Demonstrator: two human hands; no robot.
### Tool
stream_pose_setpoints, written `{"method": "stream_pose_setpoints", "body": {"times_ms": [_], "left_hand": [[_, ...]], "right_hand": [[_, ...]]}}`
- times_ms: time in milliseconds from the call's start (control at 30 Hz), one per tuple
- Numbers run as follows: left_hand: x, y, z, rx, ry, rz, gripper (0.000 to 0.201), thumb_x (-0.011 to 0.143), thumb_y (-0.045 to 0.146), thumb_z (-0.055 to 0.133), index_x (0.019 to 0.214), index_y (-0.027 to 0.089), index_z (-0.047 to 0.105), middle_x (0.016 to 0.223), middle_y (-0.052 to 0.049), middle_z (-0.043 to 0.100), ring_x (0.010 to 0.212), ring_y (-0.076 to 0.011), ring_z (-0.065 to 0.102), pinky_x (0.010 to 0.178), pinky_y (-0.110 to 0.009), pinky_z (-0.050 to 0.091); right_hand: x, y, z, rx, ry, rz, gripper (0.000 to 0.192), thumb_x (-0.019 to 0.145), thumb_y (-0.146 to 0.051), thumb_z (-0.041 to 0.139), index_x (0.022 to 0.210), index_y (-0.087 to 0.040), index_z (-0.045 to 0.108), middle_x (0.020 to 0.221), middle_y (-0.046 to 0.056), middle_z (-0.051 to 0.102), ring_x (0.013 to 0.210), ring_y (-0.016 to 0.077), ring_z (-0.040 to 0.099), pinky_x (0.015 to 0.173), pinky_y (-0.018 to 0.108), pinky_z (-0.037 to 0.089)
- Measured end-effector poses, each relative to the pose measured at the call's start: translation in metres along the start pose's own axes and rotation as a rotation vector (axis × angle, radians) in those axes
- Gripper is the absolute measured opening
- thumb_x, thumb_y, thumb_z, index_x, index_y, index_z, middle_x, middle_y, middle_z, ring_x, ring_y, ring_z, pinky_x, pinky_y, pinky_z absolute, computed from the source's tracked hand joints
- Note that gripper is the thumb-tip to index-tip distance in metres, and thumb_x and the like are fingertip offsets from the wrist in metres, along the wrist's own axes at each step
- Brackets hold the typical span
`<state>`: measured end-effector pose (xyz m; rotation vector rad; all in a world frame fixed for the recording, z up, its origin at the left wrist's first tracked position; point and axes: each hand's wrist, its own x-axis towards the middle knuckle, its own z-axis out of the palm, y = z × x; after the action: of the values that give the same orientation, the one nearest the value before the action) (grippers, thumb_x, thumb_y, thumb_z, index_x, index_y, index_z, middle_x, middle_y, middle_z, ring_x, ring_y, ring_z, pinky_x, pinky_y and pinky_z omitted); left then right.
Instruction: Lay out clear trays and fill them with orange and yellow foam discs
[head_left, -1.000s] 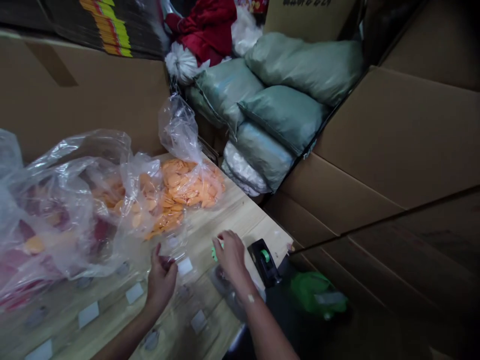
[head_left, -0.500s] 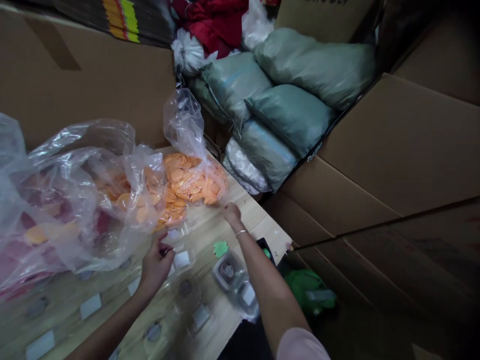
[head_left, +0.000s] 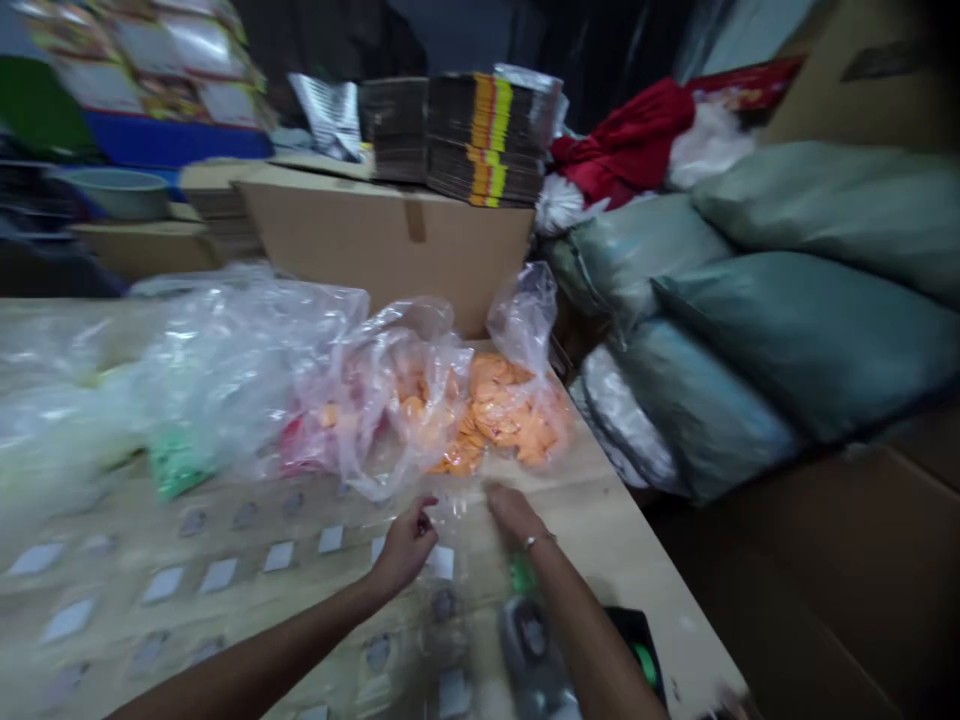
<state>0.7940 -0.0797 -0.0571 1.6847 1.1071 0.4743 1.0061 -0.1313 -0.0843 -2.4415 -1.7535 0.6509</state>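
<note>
The picture is motion-blurred. My left hand [head_left: 406,548] and my right hand [head_left: 510,508] are close together over the wooden table [head_left: 645,560], both at a small clear plastic packet [head_left: 457,515] between them. Whether they grip it I cannot tell. Just beyond lies a clear bag of orange discs [head_left: 510,415]. Rows of small clear packets with white squares [head_left: 225,572] cover the table in front of my left arm. A green scrap [head_left: 519,574] shows beside my right wrist.
More clear bags [head_left: 247,380] with red, orange and green pieces sit at the table's left. A black tape dispenser [head_left: 637,655] is near the right edge. Grey-green sacks [head_left: 750,330] pile up on the right; cardboard boxes [head_left: 390,240] stand behind.
The view swung left and upward. My right hand drew back from the orange bag toward my left hand. My left hand stayed at the small packets.
</note>
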Motion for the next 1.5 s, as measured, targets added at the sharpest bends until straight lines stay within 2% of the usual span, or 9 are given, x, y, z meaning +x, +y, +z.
{"method": "stream_pose_setpoints", "body": {"times_ms": [100,300,500,600,767,933,1033,1233,1500], "left_hand": [[0.008,0.003,0.014,0.046,-0.024,-0.021,0.031,0.062,0.001,0.051,0.084,0.016,0.067,0.059,0.004,0.054,0.057,-0.0136,0.054,0.057,-0.026,0.040],[0.050,0.008,0.059,0.165,0.001,-0.060,0.016,0.077,0.005,0.062,0.091,0.014,0.063,0.082,-0.001,0.062,0.077,-0.0158,0.060,0.076,-0.033,0.049],[0.039,-0.001,0.063,0.240,-0.092,0.035,0.042,0.073,0.012,0.062,0.115,0.013,0.060,0.127,-0.017,0.052,0.126,-0.0353,0.046,0.107,-0.051,0.035],[0.007,-0.004,0.068,0.201,-0.296,0.195,0.046,0.075,0.029,0.066,0.119,0.016,0.061,0.127,-0.015,0.055,0.121,-0.0333,0.051,0.106,-0.048,0.039],[-0.033,-0.007,0.086,0.183,-0.713,0.608,0.056,0.074,0.047,0.074,0.124,0.023,0.063,0.141,-0.015,0.052,0.131,-0.0308,0.046,0.110,-0.045,0.037],[-0.016,-0.003,0.098,0.142,-0.848,0.544,0.025,0.080,0.047,0.067,0.080,0.023,0.073,0.127,-0.015,0.060,0.125,-0.0306,0.051,0.108,-0.044,0.038],[-0.008,0.006,0.100,0.108,-0.872,0.470,0.031,0.079,0.051,0.065,0.076,0.021,0.070,0.116,-0.014,0.063,0.115,-0.0283,0.057,0.100,-0.039,0.045],[-0.016,0.010,0.096,0.097,-0.822,0.302,0.055,0.081,0.052,0.058,0.125,0.019,0.057,0.124,-0.013,0.064,0.113,-0.0258,0.060,0.089,-0.035,0.050],[-0.031,0.005,0.081,0.002,-0.641,0.185,0.055,0.076,0.047,0.065,0.123,0.019,0.056,0.126,-0.014,0.063,0.111,-0.0268,0.060,0.092,-0.040,0.048]], "right_hand": [[-0.016,0.035,-0.023,-0.083,0.077,0.138,0.024,0.088,-0.007,0.050,0.098,-0.013,0.072,0.089,0.015,0.072,0.081,0.0215,0.071,0.073,0.027,0.050],[-0.087,0.113,-0.043,-0.081,0.384,0.478,0.033,0.092,-0.015,0.042,0.115,-0.008,0.064,0.116,0.026,0.061,0.102,0.0292,0.066,0.081,0.035,0.050],[-0.202,0.044,0.004,0.333,0.362,0.285,0.020,0.092,-0.022,0.048,0.080,-0.019,0.064,0.086,0.007,0.064,0.083,0.0178,0.062,0.076,0.026,0.048],[-0.225,0.001,0.027,0.298,0.306,0.260,0.014,0.086,-0.034,0.067,0.081,-0.020,0.065,0.089,0.005,0.065,0.089,0.0198,0.061,0.080,0.028,0.045],[-0.233,-0.009,0.032,0.221,0.274,0.284,0.010,0.090,-0.031,0.064,0.088,-0.022,0.068,0.094,0.005,0.066,0.097,0.0213,0.059,0.089,0.033,0.042],[-0.237,-0.004,0.030,0.220,0.276,0.234,0.028,0.084,-0.045,0.070,0.103,-0.024,0.067,0.105,0.006,0.063,0.103,0.0233,0.056,0.090,0.034,0.042],[-0.233,-0.011,0.032,0.160,0.285,0.268,0.020,0.088,-0.041,0.067,0.099,-0.025,0.068,0.101,0.006,0.063,0.101,0.0230,0.055,0.090,0.035,0.041],[-0.215,-0.013,0.025,0.146,0.245,0.197,0.021,0.090,-0.043,0.065,0.097,-0.024,0.068,0.106,0.006,0.064,0.104,0.0232,0.055,0.093,0.036,0.037],[-0.219,-0.008,0.015,0.168,0.366,0.206,0.016,0.095,-0.029,0.055,0.090,-0.020,0.068,0.093,0.005,0.064,0.094,0.0197,0.057,0.093,0.036,0.035]]}}
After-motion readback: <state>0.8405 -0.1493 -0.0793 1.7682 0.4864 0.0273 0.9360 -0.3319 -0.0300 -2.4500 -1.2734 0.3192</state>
